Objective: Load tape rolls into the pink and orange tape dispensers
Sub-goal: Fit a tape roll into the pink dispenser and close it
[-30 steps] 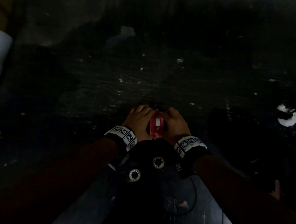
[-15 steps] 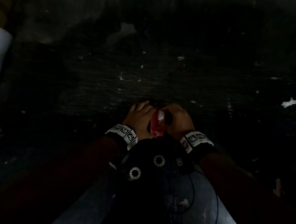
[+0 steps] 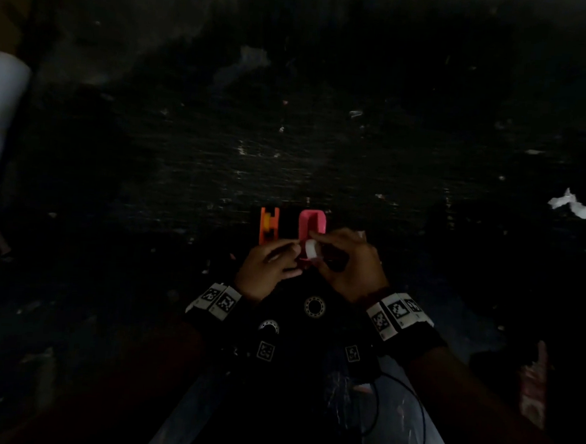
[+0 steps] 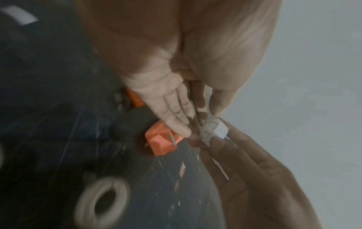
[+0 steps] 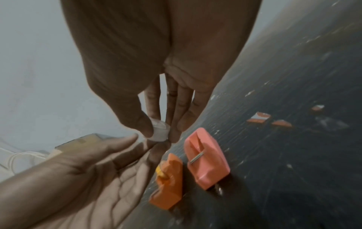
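Observation:
A small white tape roll (image 3: 310, 248) is pinched between the thumb and fingertips of my right hand (image 3: 318, 256), just above the near edge of the dark table. In the right wrist view the roll (image 5: 159, 130) shows clearly in that pinch. My left hand (image 3: 291, 257) lies palm up with straight fingers, and its fingertips (image 5: 156, 145) touch the underside of the roll. The pink dispenser (image 3: 312, 224) stands on the table just beyond the hands. The orange dispenser (image 3: 269, 225), with a yellow hub, stands to its left. Both dispensers (image 5: 205, 158) (image 5: 168, 181) stand free of my hands.
A black bag with metal eyelets (image 3: 314, 306) lies in the lap below the hands. Crumpled white paper (image 3: 584, 209) sits at the table's right edge, and a white cylinder (image 3: 0, 107) stands at the far left. Small orange scraps (image 5: 258, 119) lie beyond the dispensers.
Both hands held the pink dispenser close together before. Now it stands on the table beside the orange one, and my right hand holds the white roll.

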